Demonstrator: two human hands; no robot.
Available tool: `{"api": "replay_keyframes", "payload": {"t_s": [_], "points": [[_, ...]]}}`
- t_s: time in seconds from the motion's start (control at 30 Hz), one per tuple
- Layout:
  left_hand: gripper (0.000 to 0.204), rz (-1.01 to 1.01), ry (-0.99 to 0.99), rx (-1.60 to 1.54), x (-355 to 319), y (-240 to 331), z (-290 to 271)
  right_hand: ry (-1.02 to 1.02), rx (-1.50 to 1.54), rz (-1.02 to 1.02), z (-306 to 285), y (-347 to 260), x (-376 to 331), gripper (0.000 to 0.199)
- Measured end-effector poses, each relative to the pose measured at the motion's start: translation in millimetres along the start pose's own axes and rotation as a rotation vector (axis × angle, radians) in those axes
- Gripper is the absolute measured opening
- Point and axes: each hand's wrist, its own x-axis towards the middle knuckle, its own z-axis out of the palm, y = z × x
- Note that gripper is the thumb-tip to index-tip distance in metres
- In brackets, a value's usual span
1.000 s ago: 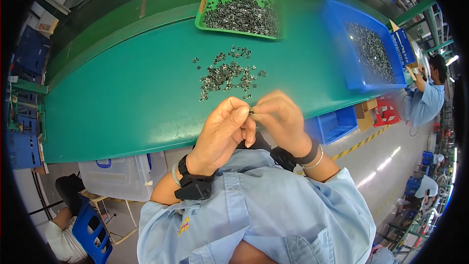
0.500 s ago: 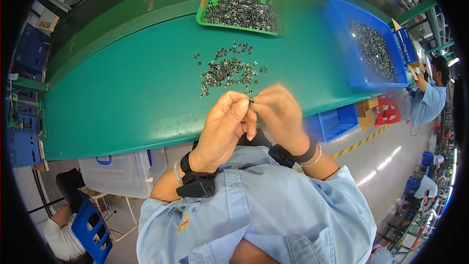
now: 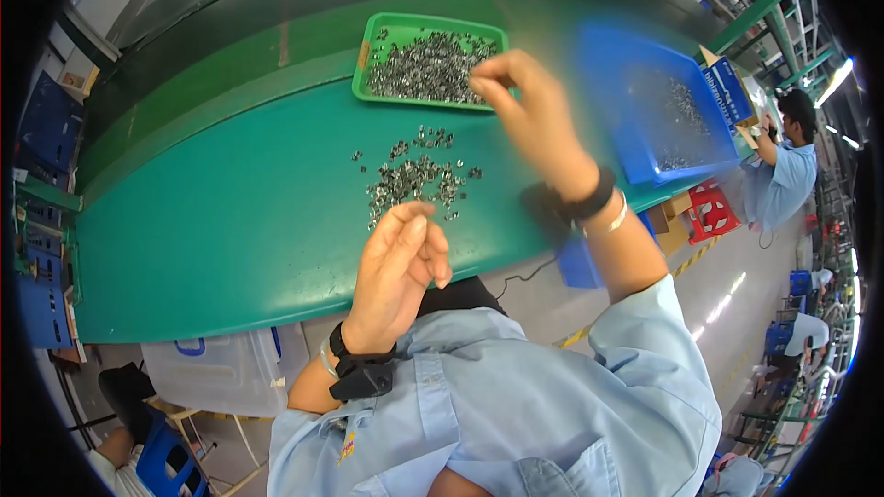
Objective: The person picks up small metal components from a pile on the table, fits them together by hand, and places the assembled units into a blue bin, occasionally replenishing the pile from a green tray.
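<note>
My right hand (image 3: pixel 539 115) reaches over the right edge of a green tray (image 3: pixel 364 83) filled with small black-and-silver metal parts (image 3: pixel 428 69). Its thumb and index fingertips come together in a pinch; any piece between them is too small to make out. My left hand (image 3: pixel 398 267) hovers palm inward by the near side of a loose pile of the same kind of parts (image 3: pixel 405 179) on the green tabletop. Its thumb and index finger press together and the other fingers curl; what they hold, if anything, is hidden.
A large blue bin (image 3: pixel 635 143) with many small parts stands at the right end of the green table (image 3: pixel 221 239). Below the front edge sit a clear plastic box (image 3: pixel 212 373) and a red stool (image 3: pixel 711 210). Another person (image 3: pixel 783 166) works at the far right.
My right hand has left my left hand and moved up and away to the green tray. My left hand stays near the pile, now by itself. The view has shifted slightly.
</note>
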Motion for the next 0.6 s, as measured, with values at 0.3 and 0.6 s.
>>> {"api": "replay_keyframes", "payload": {"t_s": [0.3,0.6], "points": [[0.031,0.203,0.032,0.185,-12.3,15.6,-10.1,-0.231,0.470,0.410,-3.3,-31.4,-7.3,0.038],[0.031,0.343,-0.105,0.309,-19.5,7.3,20.7,-0.432,1.773,0.677,26.0,-98.5,-115.2,0.071]]}}
